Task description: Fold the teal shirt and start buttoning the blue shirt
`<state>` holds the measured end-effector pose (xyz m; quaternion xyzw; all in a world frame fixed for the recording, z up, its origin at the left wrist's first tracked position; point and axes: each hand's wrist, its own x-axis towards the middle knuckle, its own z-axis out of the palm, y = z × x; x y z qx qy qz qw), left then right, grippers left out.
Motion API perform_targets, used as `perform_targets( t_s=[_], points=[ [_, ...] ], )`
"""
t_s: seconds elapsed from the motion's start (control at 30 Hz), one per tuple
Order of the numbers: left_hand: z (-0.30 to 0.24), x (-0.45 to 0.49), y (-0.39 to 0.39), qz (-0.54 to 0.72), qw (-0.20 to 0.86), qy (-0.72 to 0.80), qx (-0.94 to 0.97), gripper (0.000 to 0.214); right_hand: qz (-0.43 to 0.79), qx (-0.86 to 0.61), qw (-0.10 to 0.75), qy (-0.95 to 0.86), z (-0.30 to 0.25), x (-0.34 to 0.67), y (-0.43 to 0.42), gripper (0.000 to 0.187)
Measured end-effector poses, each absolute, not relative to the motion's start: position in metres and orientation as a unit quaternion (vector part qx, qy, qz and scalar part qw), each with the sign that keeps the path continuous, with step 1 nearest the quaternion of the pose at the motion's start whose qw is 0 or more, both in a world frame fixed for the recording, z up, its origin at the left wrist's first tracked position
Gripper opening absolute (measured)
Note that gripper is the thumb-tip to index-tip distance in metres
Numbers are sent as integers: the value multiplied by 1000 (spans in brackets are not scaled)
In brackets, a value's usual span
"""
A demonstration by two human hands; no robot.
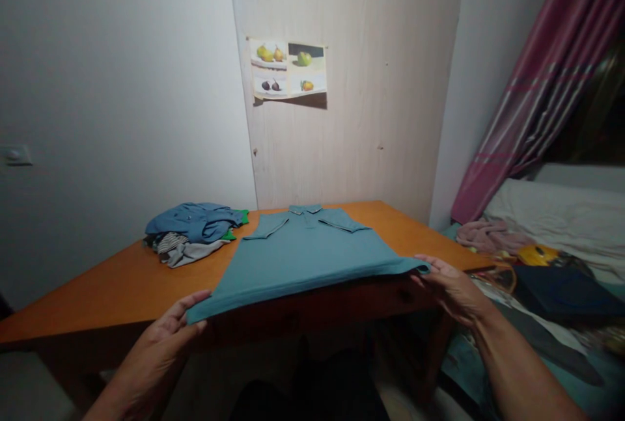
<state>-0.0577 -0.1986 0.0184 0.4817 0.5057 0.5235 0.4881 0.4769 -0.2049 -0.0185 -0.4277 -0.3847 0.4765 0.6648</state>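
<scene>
A teal polo shirt [307, 248] lies front side up on the orange wooden table [122, 284], its collar toward the wall and its short sleeves folded inward over the chest. The hem hangs just past the table's front edge, stretched between my hands. My left hand [168, 330] pinches the hem's left corner between thumb and fingers. At the opposite corner, my right hand [446, 284] grips the hem, with the cloth bunched slightly there.
A heap of clothes [195, 229], blue, striped and grey, sits at the table's back left. Fruit pictures [288, 69] hang on the wall behind. To the right, a bed [576, 219] holds a pink cloth, a dark folded item and other things beneath a purple curtain [532, 102].
</scene>
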Motion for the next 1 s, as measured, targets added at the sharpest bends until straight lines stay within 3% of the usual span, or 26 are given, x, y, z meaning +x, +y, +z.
perform_targets(
  t_s=[0.17,0.53,0.77,1.0],
  points=[
    [25,-53,-193,541,445,530,477,75,470,-436,669,-377,-23,482,-192,31],
    [23,-53,-181,603,556,463,337,33,460,-483,661,-344,-18,485,-171,21],
    [28,-54,-184,575,558,464,378,53,410,-490,658,-398,-21,494,-162,28],
    [27,-59,-176,557,444,527,464,53,335,-539,672,-381,-15,493,-163,38]
  ],
)
